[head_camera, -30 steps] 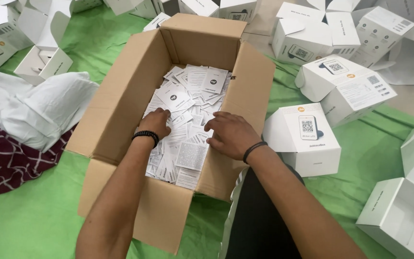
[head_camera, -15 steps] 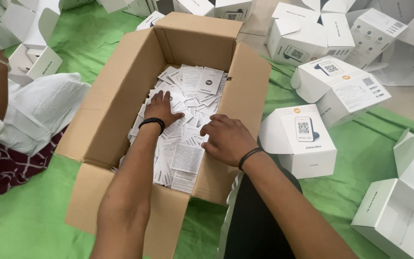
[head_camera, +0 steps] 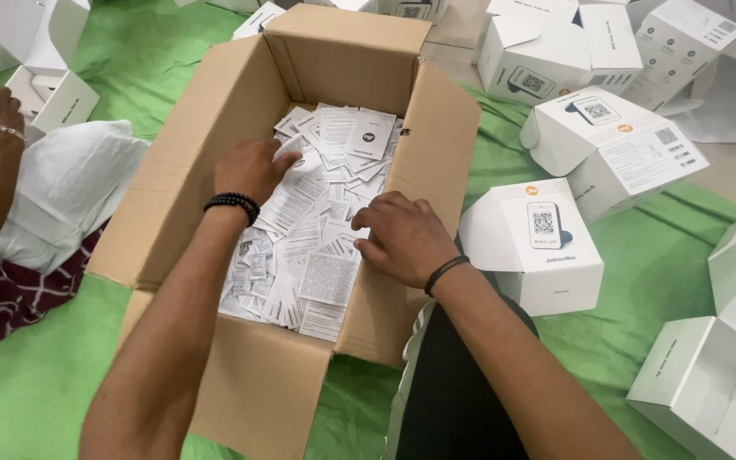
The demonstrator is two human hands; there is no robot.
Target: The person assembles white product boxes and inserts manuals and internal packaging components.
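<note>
Both hands worked inside the open cardboard box (head_camera: 215, 162) of loose white leaflets (head_camera: 317, 230) — left hand (head_camera: 250, 170) curled on the pile, right hand (head_camera: 398, 237) loosely bent, pinching slips. Thin sheets could have clung together — or crumpled.

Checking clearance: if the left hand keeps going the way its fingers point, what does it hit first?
Left hand points up-right across the leaflet pile. First contact is likely the loose leaflets just ahead, then the cardboard box far wall. Depth is unclear.
</note>
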